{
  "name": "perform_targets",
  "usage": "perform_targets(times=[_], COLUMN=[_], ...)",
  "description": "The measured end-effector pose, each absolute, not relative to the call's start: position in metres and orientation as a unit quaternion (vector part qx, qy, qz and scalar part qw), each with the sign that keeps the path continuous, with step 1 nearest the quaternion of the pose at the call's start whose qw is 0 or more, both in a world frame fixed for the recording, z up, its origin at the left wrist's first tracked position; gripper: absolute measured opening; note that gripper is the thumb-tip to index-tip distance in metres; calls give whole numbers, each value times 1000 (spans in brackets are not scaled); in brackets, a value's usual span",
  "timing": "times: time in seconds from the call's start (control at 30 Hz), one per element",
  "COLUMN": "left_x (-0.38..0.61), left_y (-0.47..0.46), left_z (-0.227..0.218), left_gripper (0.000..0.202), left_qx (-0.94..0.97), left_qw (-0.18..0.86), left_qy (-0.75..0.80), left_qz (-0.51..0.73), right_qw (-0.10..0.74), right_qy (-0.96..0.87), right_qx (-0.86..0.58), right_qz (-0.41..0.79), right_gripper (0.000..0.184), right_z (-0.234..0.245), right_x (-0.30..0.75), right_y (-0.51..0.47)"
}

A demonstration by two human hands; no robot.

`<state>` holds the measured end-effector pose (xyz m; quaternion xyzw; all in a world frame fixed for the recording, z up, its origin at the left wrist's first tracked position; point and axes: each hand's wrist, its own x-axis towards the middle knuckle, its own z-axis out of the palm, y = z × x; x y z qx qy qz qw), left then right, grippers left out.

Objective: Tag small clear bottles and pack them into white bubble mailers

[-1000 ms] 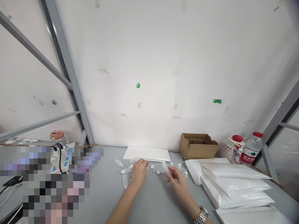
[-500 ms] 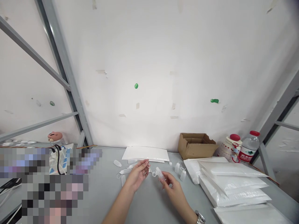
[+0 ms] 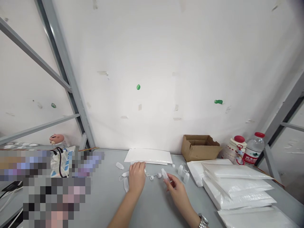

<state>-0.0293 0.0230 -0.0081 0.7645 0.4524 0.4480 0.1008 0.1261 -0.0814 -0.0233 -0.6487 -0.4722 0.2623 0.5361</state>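
Note:
A small translucent squeeze bottle (image 3: 165,174) is held between the fingers and thumb of my right hand (image 3: 175,186), tilted with its neck up to the left. My left hand (image 3: 137,177) reaches down over the small parts, back of the hand toward me, its fingertips hidden. Beside it on the table are a white cap (image 3: 152,178) and another small cap (image 3: 160,175). Left of that hand lie a loose bottle (image 3: 126,184) and, farther off, another bottle (image 3: 119,166). To the right stand two capped bottles, the nearer bottle (image 3: 186,178) and the farther bottle (image 3: 180,169).
White sheets (image 3: 148,156) lie against the wall. A cardboard box (image 3: 200,148) stands at the back right, near a water bottle (image 3: 253,150) and a red-topped jar (image 3: 234,150). White padded envelopes (image 3: 239,190) are stacked at right. A power strip (image 3: 62,163) lies at left.
My left hand has let go of the strapped cap it held and turned palm down, moving slightly left over the parts. Caps now lie on the table. My right hand keeps the bottle.

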Motion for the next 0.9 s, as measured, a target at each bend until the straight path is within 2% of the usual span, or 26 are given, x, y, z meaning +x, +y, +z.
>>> perform_targets(times=[0.1, 0.2, 0.27, 0.33, 0.43, 0.5, 0.63, 0.9], left_x=[-35, -36, -35, -32, -28, -24, -17, -5], left_y=[24, 25, 25, 24, 21, 17, 5, -4], left_z=[-7, -2, 4, 9, 13, 13, 11, 7], left_gripper=[22, 17, 15, 19, 28, 30, 30, 32], left_qx=[771, 711, 629, 521, 367, 321, 342, 384], left_qw=[30, 100, 245, 450, 712, 791, 815, 753], left_qy=[464, 470, 468, 435, 350, 310, 283, 324], left_qz=[436, 513, 570, 581, 486, 418, 372, 426], right_qw=[523, 520, 521, 525, 533, 535, 527, 515], right_qy=[-478, -470, -464, -469, -490, -501, -507, -510], right_qx=[-654, -663, -668, -661, -635, -624, -622, -626], right_qz=[265, 264, 261, 261, 268, 271, 281, 289], right_gripper=[44, 46, 47, 47, 46, 45, 39, 36], right_z=[-22, -22, -22, -22, -20, -18, -14, -10], right_x=[127, 127, 127, 126, 123, 120, 116, 114], right_y=[-81, -81, -81, -82, -83, -84, -86, -89])
